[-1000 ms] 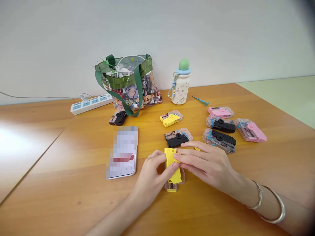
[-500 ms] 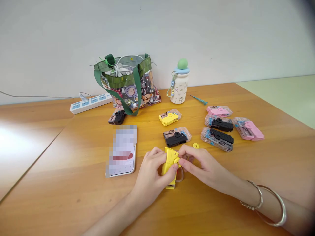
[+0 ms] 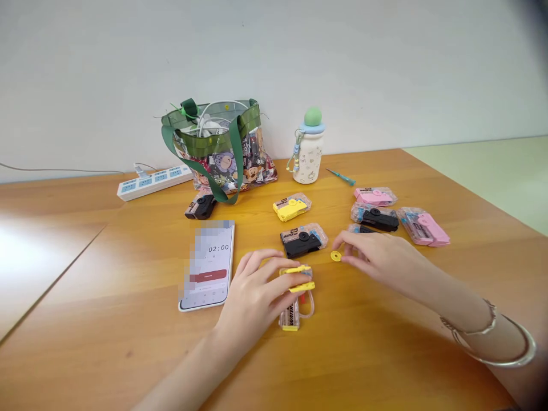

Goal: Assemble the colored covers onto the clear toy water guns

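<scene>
Under L hand (image 3: 257, 282), toy (image 3: 292, 313) lengthwise fore-aft, yellow end (image 3: 290, 328) twd wearer

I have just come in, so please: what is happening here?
A person's left hand holds a yellow and clear water gun. The right hand is at a small yellow disc on the table; whether they touch is unclear. Other water guns lie farther back; a phone on the left shows 02:00.

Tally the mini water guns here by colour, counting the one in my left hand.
Black water guns: 4, one partly hidden by the right hand
Yellow water guns: 2, one in the left hand
Pink water guns: 2
Total: 8
</scene>
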`<state>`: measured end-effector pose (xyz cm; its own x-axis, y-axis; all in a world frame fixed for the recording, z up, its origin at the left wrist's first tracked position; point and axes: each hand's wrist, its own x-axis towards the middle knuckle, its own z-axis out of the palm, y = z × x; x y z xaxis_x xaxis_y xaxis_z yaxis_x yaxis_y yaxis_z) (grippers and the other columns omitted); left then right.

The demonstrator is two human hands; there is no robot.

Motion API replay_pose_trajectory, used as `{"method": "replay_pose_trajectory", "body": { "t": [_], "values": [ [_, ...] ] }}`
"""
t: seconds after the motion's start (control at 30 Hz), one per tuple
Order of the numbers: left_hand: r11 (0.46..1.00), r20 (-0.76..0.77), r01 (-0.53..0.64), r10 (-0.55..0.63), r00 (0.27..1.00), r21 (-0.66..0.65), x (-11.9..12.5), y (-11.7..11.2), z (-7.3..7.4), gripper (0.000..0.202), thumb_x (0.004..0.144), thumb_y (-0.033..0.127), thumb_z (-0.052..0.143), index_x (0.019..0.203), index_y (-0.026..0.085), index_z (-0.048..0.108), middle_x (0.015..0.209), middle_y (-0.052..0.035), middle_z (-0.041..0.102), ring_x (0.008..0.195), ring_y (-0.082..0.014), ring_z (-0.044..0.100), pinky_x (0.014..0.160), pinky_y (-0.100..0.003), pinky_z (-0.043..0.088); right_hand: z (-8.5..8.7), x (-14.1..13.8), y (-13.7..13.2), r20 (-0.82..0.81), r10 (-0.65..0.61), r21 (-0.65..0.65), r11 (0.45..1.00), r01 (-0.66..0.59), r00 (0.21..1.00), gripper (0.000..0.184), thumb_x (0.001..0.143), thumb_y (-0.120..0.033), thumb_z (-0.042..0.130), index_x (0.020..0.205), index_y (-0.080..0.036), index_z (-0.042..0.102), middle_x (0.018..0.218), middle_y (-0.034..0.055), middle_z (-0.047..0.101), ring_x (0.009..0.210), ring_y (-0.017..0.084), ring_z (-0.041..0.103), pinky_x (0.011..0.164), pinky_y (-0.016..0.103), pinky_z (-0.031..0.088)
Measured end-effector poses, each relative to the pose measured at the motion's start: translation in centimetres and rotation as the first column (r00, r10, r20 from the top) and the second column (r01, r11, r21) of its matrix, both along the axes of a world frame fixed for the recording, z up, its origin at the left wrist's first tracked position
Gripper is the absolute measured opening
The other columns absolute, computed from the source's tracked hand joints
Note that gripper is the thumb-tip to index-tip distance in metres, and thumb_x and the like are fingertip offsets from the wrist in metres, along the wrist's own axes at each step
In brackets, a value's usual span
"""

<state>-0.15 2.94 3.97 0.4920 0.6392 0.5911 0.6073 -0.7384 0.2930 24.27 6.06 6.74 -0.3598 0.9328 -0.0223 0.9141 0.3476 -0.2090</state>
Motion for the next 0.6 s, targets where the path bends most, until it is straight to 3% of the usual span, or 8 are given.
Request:
{"method": "replay_pose_trajectory", "body": {
  "t": [0.13,0.23,0.3,0.4,0.5,0.6],
  "values": [
    [0.986,-0.057,0.055,-0.047,0.997,0.159,-0.4,0.2,0.3,0.016,0.088,0.017,0.056,0.087,0.026,0.070,0.101,-0.0012,0.070,0.100,-0.0216,0.053,0.081,-0.035,0.043,-1.5,-0.3,-0.2,0.239,-0.005,0.113,0.993,-0.022,0.971,0.010,0.085,-0.020,0.055,0.095,-0.021,0.059,0.087,0.0026,0.069,0.074,0.022,0.067,0.046,0.026,0.031],
    [0.979,-0.090,0.079,-0.062,0.994,0.190,-0.5,0.1,0.3,0.014,0.087,0.014,0.057,0.084,0.024,0.068,0.103,-0.0018,0.070,0.101,-0.0218,0.054,0.083,-0.035,0.043,-1.9,-1.0,-0.2,0.245,0.002,0.143,0.989,-0.039,0.969,0.009,0.084,-0.016,0.058,0.092,-0.020,0.058,0.086,0.0027,0.069,0.069,0.020,0.066,0.044,0.026,0.030],
    [0.977,-0.105,0.085,-0.065,0.992,0.198,-0.5,0.1,0.3,0.016,0.087,0.012,0.057,0.081,0.023,0.066,0.104,-0.0016,0.070,0.102,-0.0216,0.054,0.084,-0.036,0.043,-1.6,-1.2,-0.1,0.147,0.020,0.124,0.992,-0.038,0.989,0.008,0.082,-0.014,0.060,0.087,-0.020,0.057,0.083,0.0007,0.068,0.067,0.018,0.065,0.045,0.025,0.033],
    [0.972,-0.109,0.083,-0.060,0.992,0.220,-0.5,0.1,0.2,0.017,0.087,0.011,0.056,0.078,0.023,0.065,0.104,-0.0004,0.070,0.101,-0.0206,0.055,0.085,-0.035,0.043,-0.6,-1.4,-0.3,-0.142,0.091,0.083,0.993,-0.080,0.986,0.007,0.083,-0.017,0.058,0.079,-0.021,0.054,0.080,-0.0016,0.067,0.067,0.015,0.063,0.056,0.025,0.043],
    [0.969,-0.122,0.076,-0.049,0.991,0.234,-0.5,0.1,0.3,0.018,0.087,0.012,0.056,0.077,0.025,0.065,0.103,0.0019,0.071,0.099,-0.0194,0.058,0.085,-0.034,0.042,0.3,-2.0,-1.2,-0.450,0.187,0.120,0.982,-0.148,0.873,0.006,0.088,-0.021,0.052,0.082,-0.022,0.054,0.082,-0.0006,0.068,0.073,0.014,0.065,0.067,0.026,0.049],
    [0.965,-0.142,0.077,-0.042,0.989,0.251,-0.5,0.0,0.5,0.017,0.086,0.013,0.057,0.077,0.025,0.065,0.103,0.0038,0.072,0.099,-0.0191,0.059,0.085,-0.033,0.042,0.5,-2.9,-2.6,-0.537,0.275,0.202,0.960,-0.196,0.797,0.005,0.090,-0.023,0.052,0.087,-0.023,0.056,0.083,0.0000,0.070,0.075,0.016,0.066,0.068,0.027,0.051]
  ]
}}
